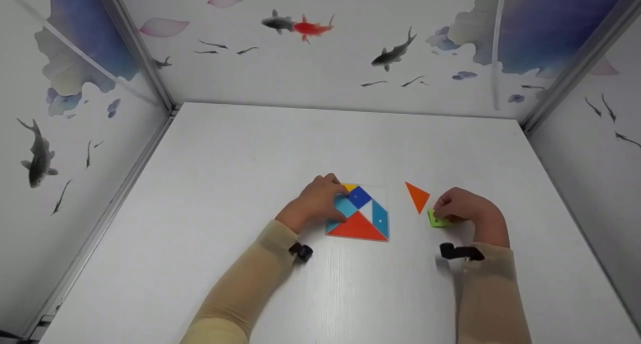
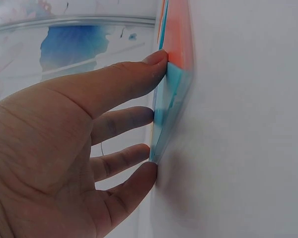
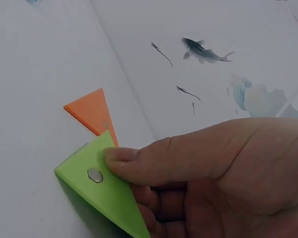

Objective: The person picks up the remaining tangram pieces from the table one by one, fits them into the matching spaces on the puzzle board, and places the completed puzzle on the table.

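A shallow clear tangram tray (image 1: pixel 379 191) lies on the table with yellow, blue, light-blue and red pieces (image 1: pixel 358 227) in it. My left hand (image 1: pixel 316 201) rests at its left side. In the left wrist view, thumb and spread fingers touch the tray's edge, with the light-blue piece (image 2: pixel 171 87) beside them. To the right, my right hand (image 1: pixel 469 210) pinches a green tangram piece (image 3: pixel 102 191) between thumb and curled fingers. A silvery disc shows on that piece; part of it is hidden by the thumb. An orange triangle (image 1: pixel 418 197) lies between tray and right hand.
The white table (image 1: pixel 240 153) is bounded by panels printed with fish (image 1: pixel 393 54) at the back and both sides. Dark wrist cameras (image 1: pixel 302 252) are strapped over the beige sleeves (image 1: pixel 493 294).
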A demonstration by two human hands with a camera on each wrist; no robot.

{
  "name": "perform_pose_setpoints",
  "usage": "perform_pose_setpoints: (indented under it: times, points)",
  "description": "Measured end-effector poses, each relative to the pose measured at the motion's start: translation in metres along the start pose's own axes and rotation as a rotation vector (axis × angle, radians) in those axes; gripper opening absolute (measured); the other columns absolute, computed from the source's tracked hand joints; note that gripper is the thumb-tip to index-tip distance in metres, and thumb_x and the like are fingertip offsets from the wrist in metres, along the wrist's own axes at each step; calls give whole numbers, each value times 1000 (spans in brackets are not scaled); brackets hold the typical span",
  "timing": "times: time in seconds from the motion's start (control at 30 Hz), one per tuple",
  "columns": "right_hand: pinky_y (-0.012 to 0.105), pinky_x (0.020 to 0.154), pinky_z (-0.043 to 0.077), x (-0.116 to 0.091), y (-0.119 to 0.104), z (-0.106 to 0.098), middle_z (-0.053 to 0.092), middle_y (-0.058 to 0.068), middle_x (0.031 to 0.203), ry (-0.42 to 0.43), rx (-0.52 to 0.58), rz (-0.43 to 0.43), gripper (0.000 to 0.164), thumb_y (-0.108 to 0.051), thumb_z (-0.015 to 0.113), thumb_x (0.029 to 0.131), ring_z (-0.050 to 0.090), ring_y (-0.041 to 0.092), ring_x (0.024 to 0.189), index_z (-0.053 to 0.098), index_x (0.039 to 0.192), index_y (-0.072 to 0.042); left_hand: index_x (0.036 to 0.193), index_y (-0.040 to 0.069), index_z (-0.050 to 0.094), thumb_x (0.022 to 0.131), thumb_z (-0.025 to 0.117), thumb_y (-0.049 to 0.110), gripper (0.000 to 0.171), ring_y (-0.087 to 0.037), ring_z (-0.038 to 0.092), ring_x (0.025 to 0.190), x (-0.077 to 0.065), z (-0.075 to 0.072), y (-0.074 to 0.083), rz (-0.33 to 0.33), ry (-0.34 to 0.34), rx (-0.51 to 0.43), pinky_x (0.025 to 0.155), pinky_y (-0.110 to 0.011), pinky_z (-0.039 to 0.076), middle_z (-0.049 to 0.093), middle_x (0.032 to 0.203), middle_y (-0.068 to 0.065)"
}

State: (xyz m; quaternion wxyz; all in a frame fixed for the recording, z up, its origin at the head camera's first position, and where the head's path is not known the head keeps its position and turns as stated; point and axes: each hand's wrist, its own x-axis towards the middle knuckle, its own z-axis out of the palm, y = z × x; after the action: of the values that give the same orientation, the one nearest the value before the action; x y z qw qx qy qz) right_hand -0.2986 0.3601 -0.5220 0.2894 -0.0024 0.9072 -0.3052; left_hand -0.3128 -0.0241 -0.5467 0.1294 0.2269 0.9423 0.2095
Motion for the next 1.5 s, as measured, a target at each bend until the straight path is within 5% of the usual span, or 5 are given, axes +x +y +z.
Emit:
perform_pose_setpoints:
  times: [0.27, 0.53, 1.5]
  points:
    - [29, 72, 49, -4, -9, -1, 55, -1, 77, -59, 146, -96, 8, -12, 65, 96, 53, 17, 75, 65, 95, -4, 143, 25, 69, 84, 88, 39, 63, -23, 50, 132, 1, 1, -2, 9, 0, 11, 109, -37, 54, 56, 143, -2]
    - [29, 80, 56, -2, -11, 2, 59, 1, 92, -16, 217, -103, 11, -16, 67, 98, 60, 19, 84, 65, 100, -6, 143, 25, 69, 85, 89, 38, 63, -22, 50, 133, -1, 1, 0, 0, 11, -2, 110, -38, 54, 56, 143, -1]
    - [28, 81, 58, 14, -23, 16, 64, 4, 102, 30, 240, -78, 17, -17, 68, 100, 63, 20, 90, 67, 109, -3, 143, 24, 69, 85, 88, 40, 63, -23, 49, 132, -1, -1, -1, 6, 6, 6, 109, -38, 53, 55, 144, -2]
